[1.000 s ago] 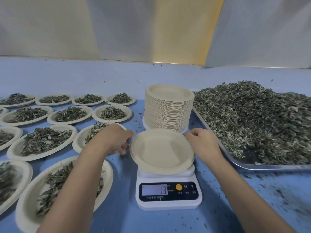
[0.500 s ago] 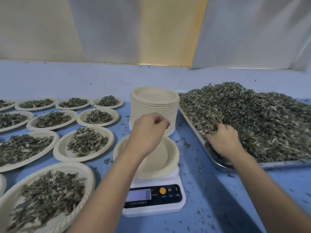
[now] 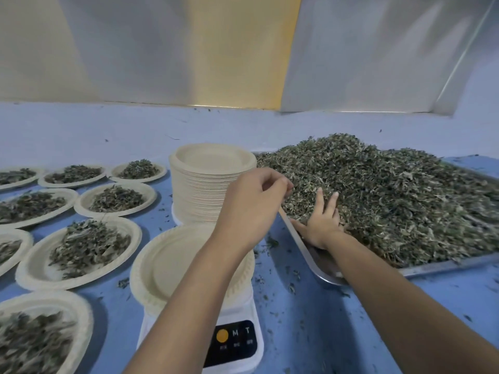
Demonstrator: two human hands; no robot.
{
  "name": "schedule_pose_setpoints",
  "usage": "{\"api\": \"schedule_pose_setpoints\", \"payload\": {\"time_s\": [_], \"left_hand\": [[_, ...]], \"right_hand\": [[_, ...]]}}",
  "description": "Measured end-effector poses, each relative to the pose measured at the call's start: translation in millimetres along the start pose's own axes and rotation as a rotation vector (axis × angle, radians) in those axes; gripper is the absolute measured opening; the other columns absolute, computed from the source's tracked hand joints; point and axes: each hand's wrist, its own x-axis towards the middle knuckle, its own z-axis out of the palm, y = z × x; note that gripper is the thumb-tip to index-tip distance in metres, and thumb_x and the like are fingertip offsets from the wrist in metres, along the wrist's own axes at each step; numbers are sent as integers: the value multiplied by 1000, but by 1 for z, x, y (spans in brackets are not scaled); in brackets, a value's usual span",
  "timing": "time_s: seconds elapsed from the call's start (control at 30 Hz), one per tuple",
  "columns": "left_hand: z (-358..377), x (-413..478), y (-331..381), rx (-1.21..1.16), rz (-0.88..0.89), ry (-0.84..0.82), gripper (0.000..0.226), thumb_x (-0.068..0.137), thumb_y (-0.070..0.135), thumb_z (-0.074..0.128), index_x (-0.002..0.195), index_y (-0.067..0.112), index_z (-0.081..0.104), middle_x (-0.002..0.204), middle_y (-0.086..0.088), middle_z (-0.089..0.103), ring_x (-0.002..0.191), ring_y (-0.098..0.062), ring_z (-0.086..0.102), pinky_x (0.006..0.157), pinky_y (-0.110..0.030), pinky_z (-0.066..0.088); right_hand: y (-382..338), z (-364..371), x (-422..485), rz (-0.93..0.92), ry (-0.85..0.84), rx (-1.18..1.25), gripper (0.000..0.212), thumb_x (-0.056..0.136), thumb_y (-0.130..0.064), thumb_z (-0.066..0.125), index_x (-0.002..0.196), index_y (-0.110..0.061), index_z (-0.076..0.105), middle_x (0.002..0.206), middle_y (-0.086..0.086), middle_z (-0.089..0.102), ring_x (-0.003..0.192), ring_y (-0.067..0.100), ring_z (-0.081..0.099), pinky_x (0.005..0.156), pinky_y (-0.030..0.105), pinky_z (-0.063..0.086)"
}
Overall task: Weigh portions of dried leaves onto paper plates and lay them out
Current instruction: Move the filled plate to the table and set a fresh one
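Note:
An empty paper plate (image 3: 172, 265) rests on the white digital scale (image 3: 237, 344); my left forearm covers the display. A large heap of dried leaves (image 3: 391, 201) fills a metal tray (image 3: 442, 265) on the right. My left hand (image 3: 251, 203) hovers above the tray's near-left edge with fingers curled, fingertips touching the edge of the heap. My right hand (image 3: 321, 225) lies palm down in the leaves at the tray's near-left corner, fingers spread and partly buried. I cannot tell whether either hand has leaves in it.
A tall stack of empty paper plates (image 3: 213, 163) stands behind the scale. Several plates with leaf portions (image 3: 89, 244) are laid in rows on the blue table (image 3: 324, 319) to the left. Loose leaf crumbs lie around the scale and tray.
Both hands left the plate on the scale. My right hand went into the leaf heap first, and my left hand has since moved right, over the plate toward the heap.

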Motion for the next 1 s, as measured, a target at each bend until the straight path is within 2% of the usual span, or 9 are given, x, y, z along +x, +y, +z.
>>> {"api": "schedule_pose_setpoints", "payload": {"time_s": [0.1, 0.2, 0.27, 0.37, 0.43, 0.53, 0.67, 0.73, 1.0], "left_hand": [[-1, 2, -4, -41, -19, 1, 22, 93, 17, 52, 78, 22, 68, 79, 9, 70, 75, 0, 64, 66, -15, 48], [-1, 4, -7, -124, -49, 14, 21, 94, 14, 51, 80, 17, 68, 77, 8, 69, 65, 7, 62, 56, -5, 42], [-1, 4, -8, -143, -61, 20, 22, 94, 12, 51, 79, 16, 67, 75, 7, 68, 63, 7, 61, 54, -4, 40], [0, 4, -9, -119, -66, 19, 21, 93, 14, 52, 81, 16, 68, 75, 8, 69, 66, 1, 63, 55, -5, 41], [0, 4, -9, -108, -68, 18, 20, 92, 15, 52, 81, 17, 69, 76, 8, 70, 69, -2, 65, 57, -7, 43], [0, 4, -10, -79, -70, 15, 20, 92, 16, 52, 83, 17, 70, 76, 7, 70, 69, -6, 66, 61, -12, 46], [-2, 3, -10, -72, -70, 19, 20, 92, 17, 52, 82, 18, 69, 76, 9, 70, 64, -2, 63, 61, -14, 44], [-3, 3, -10, -69, -67, 21, 21, 92, 18, 52, 80, 20, 68, 76, 9, 70, 63, -1, 63, 61, -14, 44], [-4, 4, -12, -71, -60, 18, 22, 93, 16, 51, 79, 22, 67, 72, 11, 68, 61, 0, 63, 63, -18, 43]], "right_hand": [[-2, 2, 9, -38, 28, -74, 98, 86, -68, 45, 148, -31, -21, 157, 16, -17, 142, 37, 12, 112, 49, 18], [1, 2, 14, -84, 81, -204, 83, 86, -70, 41, 150, -26, 11, 149, 19, 25, 135, 37, 24, 107, 48, 26], [1, -1, 13, -130, 121, -235, 71, 87, -67, 43, 141, -22, 31, 142, 17, 34, 131, 37, 30, 103, 48, 32], [-2, -4, 10, -178, 176, -180, 60, 87, -64, 45, 131, -23, 40, 132, 14, 45, 124, 35, 39, 91, 46, 41], [-6, -6, 6, -192, 250, -178, 59, 87, -65, 44, 129, -24, 41, 127, 12, 47, 119, 34, 44, 84, 44, 43], [-7, -7, 5, -218, 379, -241, 61, 87, -64, 44, 136, -29, 40, 137, 12, 37, 126, 34, 36, 93, 47, 39], [-4, -3, 7, -247, 183, -249, 56, 93, -61, 35, 144, -39, 29, 155, 6, 17, 137, 36, 21, 104, 52, 30], [-4, -2, 7, -247, 89, -234, 53, 95, -58, 33, 143, -36, 31, 149, 9, 27, 133, 36, 30, 100, 51, 34], [-9, -6, -5, -294, 202, -243, 41, 97, -51, 35, 133, -31, 33, 128, 11, 36, 117, 35, 42, 75, 42, 39]]}}
